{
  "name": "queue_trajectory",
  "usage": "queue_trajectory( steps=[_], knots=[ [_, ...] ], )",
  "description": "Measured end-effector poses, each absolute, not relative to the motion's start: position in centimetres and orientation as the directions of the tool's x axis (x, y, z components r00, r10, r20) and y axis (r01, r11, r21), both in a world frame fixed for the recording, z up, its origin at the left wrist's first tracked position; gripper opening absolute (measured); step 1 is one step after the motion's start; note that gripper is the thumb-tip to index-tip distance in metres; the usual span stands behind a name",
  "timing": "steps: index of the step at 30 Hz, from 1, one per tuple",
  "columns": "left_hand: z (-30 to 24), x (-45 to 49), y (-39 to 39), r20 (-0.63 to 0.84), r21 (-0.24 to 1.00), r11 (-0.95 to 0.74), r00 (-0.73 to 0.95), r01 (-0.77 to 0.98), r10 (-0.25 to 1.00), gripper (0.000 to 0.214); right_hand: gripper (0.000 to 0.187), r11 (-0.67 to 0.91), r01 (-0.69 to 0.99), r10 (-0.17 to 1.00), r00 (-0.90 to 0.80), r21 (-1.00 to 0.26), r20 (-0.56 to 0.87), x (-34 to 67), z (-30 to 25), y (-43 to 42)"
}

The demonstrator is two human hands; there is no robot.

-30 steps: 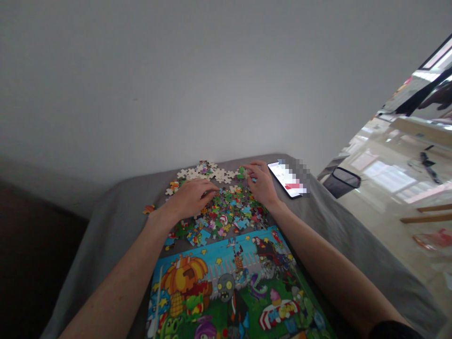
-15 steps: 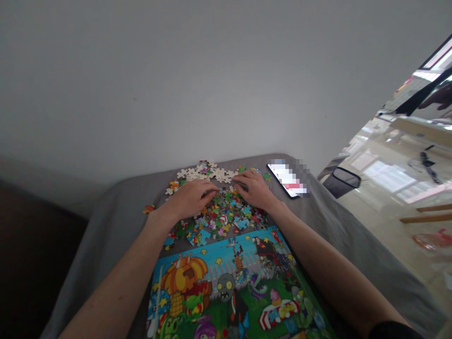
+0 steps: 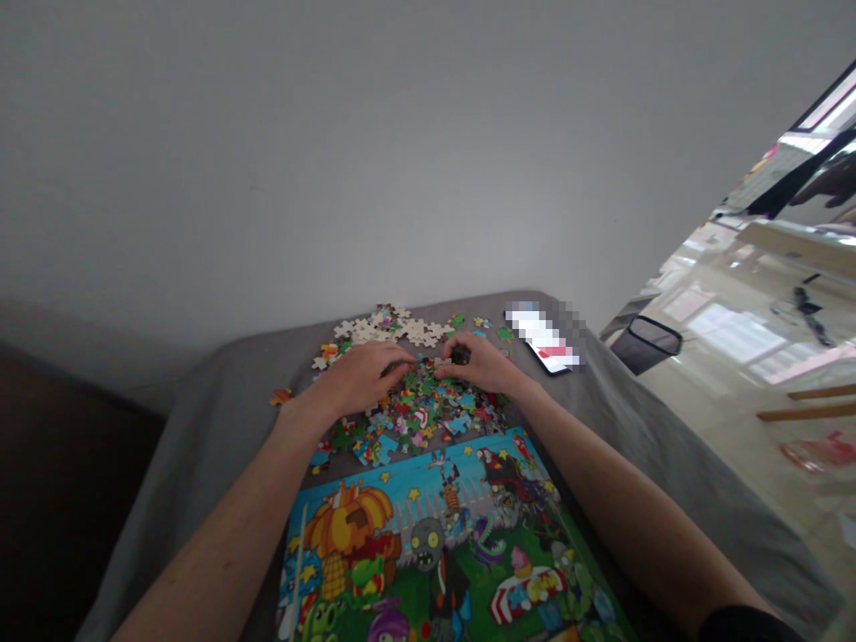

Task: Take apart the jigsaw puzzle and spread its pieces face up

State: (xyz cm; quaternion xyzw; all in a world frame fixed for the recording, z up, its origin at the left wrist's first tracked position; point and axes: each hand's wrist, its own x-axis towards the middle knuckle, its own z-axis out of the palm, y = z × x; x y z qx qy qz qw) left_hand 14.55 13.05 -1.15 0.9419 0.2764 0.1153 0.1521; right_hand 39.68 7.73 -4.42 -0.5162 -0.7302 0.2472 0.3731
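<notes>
Loose jigsaw puzzle pieces (image 3: 428, 415) lie in a colourful heap, mostly picture side up. My left hand (image 3: 361, 373) rests over the heap's left side, its fingers slightly bent and a gap showing between thumb and forefinger. Across from it, my right hand (image 3: 482, 364) is curled, with a pale puzzle piece (image 3: 442, 365) pinched at thumb and fingertips. Behind both hands, several pieces lie with their pale backs up (image 3: 374, 330). Nearest me is a cartoon puzzle picture (image 3: 428, 544) with a pumpkin and zombies, lying between my forearms.
A phone (image 3: 543, 341) with a lit, blurred screen lies to the right. Grey cloth (image 3: 220, 419) covers the surface, which meets a pale wall (image 3: 401, 160). A stray orange piece (image 3: 281, 397) lies at the left. Beyond the right edge, the tiled floor (image 3: 728, 330) is lower down.
My right hand has drawn its fingers together and turned, now pinching a pale puzzle piece. Some pieces at the back right have come into view. My left hand has stayed almost still.
</notes>
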Motion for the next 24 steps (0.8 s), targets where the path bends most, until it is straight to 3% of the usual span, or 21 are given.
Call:
queue_trajectory(
  steps=[5, 11, 15, 17, 20, 24],
  knots=[
    [-1.1, 14.5, 13.1, 0.126, 0.356, -0.802, 0.826, 0.479, 0.549, 0.032, 0.023, 0.291, 0.424, 0.957, -0.123, -0.858, 0.263, 39.9, -5.3, 8.4],
    [-1.2, 14.4, 13.1, 0.131, 0.347, -0.806, 0.826, 0.479, 0.548, 0.031, 0.005, 0.296, 0.504, 0.948, -0.055, -0.811, 0.312, 40.3, -5.3, 8.4],
    [-1.3, 14.4, 13.2, 0.131, 0.344, -0.809, 0.829, 0.477, 0.544, 0.033, 0.007, 0.337, 0.633, 0.903, -0.007, -0.697, 0.430, 40.3, -4.8, 8.0],
    [-1.4, 14.4, 13.2, 0.134, 0.342, -0.808, 0.826, 0.480, 0.547, 0.033, 0.006, 0.396, 0.702, 0.864, -0.067, -0.591, 0.499, 40.1, -4.4, 7.7],
    [-1.4, 14.3, 13.2, 0.138, 0.341, -0.810, 0.827, 0.477, 0.545, 0.034, 0.008, 0.478, 0.733, 0.838, -0.215, -0.485, 0.501, 39.8, -4.0, 7.3],
    [-1.3, 14.4, 13.3, 0.145, 0.343, -0.814, 0.830, 0.469, 0.539, 0.034, 0.022, 0.460, 0.798, 0.822, -0.216, -0.390, 0.527, 39.5, -4.3, 7.4]
  ],
)
